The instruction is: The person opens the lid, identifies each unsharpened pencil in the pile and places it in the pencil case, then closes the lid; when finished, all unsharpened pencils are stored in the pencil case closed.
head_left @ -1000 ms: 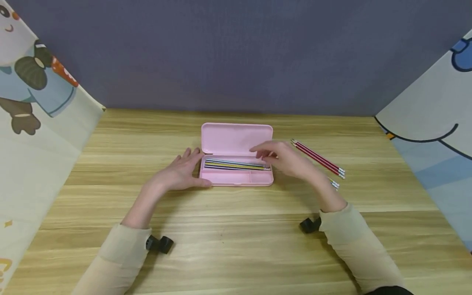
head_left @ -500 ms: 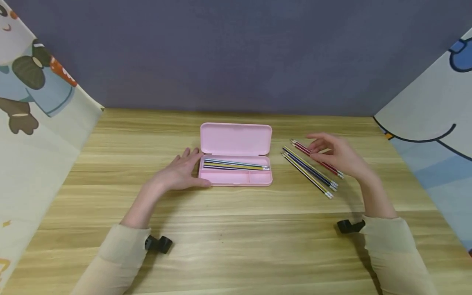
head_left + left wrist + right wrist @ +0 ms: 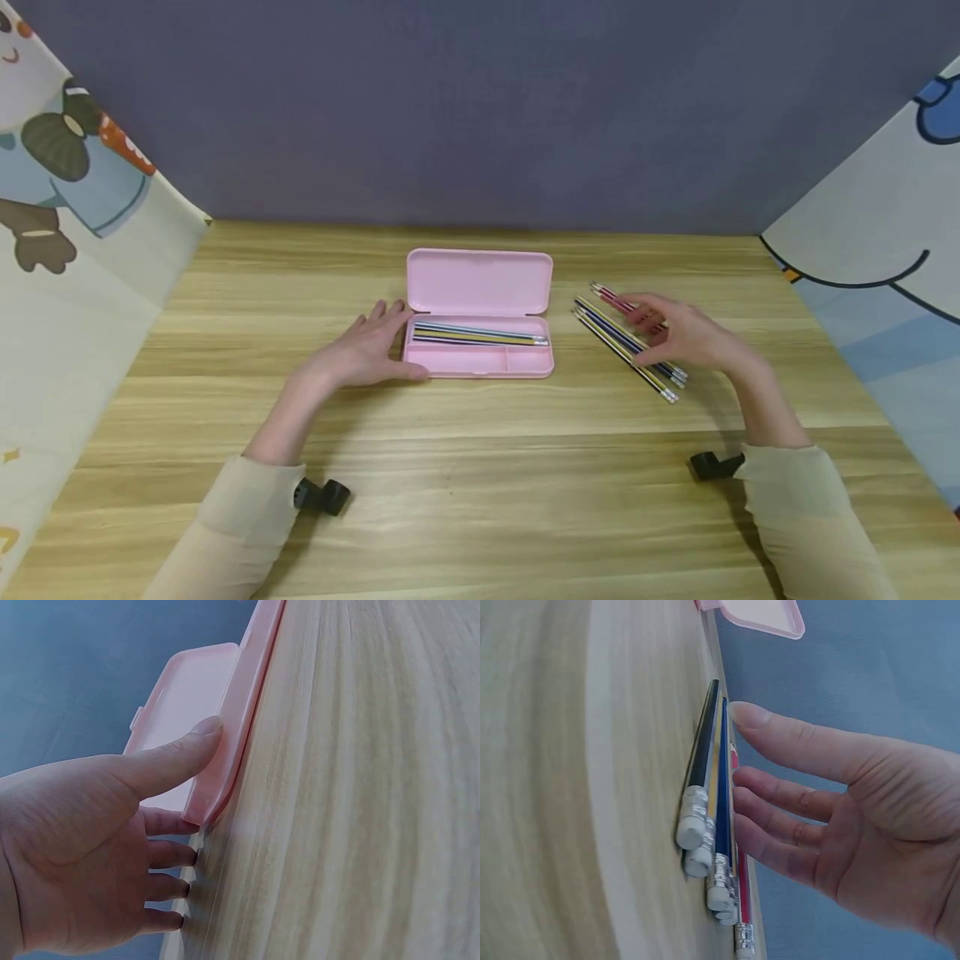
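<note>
A pink pencil case (image 3: 480,282) lies with its lid raised, several pencils (image 3: 480,335) in its long rear compartment. At its left end rests my left hand (image 3: 358,357), fingers spread and thumb against the front corner; in the left wrist view the thumb touches the case's side wall (image 3: 238,727). My right hand (image 3: 693,335) hovers over loose pencils to the right, thumb and fingers apart, holding nothing. Under it lie several black, yellow and blue pencils (image 3: 615,345), partly covered, with red pencils (image 3: 609,297) behind. White erasers (image 3: 691,832) show in the right wrist view.
All of this sits on a wood-grain table (image 3: 450,500). Behind it rises a dark blue-grey backdrop (image 3: 480,117). Printed cartoon panels stand at the left (image 3: 90,275) and right (image 3: 870,267). Two small front compartments of the case hold nothing visible.
My right hand went from above the case to the loose pencils on the right, then shifted slightly down from the red ones toward the dark and yellow ones. My left hand has stayed put.
</note>
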The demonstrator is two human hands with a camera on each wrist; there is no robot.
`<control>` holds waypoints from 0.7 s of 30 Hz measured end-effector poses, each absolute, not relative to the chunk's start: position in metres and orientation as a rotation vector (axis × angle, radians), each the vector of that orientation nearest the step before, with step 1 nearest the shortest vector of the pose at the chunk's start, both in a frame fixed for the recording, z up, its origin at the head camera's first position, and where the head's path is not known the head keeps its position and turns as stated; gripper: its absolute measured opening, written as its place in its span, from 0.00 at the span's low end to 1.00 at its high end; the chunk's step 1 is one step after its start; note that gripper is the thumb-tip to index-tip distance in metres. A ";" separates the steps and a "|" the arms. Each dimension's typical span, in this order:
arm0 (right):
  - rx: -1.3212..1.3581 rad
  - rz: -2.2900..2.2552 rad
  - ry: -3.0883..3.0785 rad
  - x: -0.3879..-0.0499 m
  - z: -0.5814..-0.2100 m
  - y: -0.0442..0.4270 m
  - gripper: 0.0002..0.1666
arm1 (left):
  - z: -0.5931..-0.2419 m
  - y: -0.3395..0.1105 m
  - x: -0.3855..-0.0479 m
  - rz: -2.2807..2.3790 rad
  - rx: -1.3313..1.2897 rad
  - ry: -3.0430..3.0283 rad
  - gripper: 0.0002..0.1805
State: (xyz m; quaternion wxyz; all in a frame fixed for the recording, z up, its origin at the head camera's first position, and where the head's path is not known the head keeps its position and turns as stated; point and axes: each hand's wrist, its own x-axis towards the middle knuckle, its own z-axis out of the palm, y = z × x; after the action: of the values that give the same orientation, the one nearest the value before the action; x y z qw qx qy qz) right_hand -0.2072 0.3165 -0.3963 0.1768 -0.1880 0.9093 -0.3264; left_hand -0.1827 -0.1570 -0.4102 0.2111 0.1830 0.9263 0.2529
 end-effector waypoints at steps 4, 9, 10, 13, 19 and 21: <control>-0.523 -0.859 2.569 -0.209 -0.399 0.317 0.58 | -0.410 -0.157 -0.183 0.702 0.508 2.573 0.54; -0.510 -0.813 2.588 -0.208 -0.402 0.318 0.56 | -0.409 -0.157 -0.184 0.697 0.504 2.569 0.54; -0.508 -0.807 2.593 -0.208 -0.402 0.319 0.56 | -0.409 -0.157 -0.184 0.697 0.505 2.569 0.54; -0.496 -0.787 2.610 -0.208 -0.402 0.319 0.53 | -0.409 -0.157 -0.183 0.692 0.505 2.572 0.55; -0.445 -0.771 2.623 -0.208 -0.401 0.318 0.44 | -0.409 -0.157 -0.182 0.690 0.501 2.571 0.56; -0.442 -0.767 2.623 -0.208 -0.402 0.317 0.43 | -0.409 -0.157 -0.182 0.694 0.500 2.568 0.56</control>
State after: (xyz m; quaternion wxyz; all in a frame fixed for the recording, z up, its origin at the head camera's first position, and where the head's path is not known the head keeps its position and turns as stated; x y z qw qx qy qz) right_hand -0.2084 0.3174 -0.4017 0.1855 -0.1570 0.9310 -0.2723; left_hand -0.1823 -0.1568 -0.4087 0.2157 0.1804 0.9265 0.2502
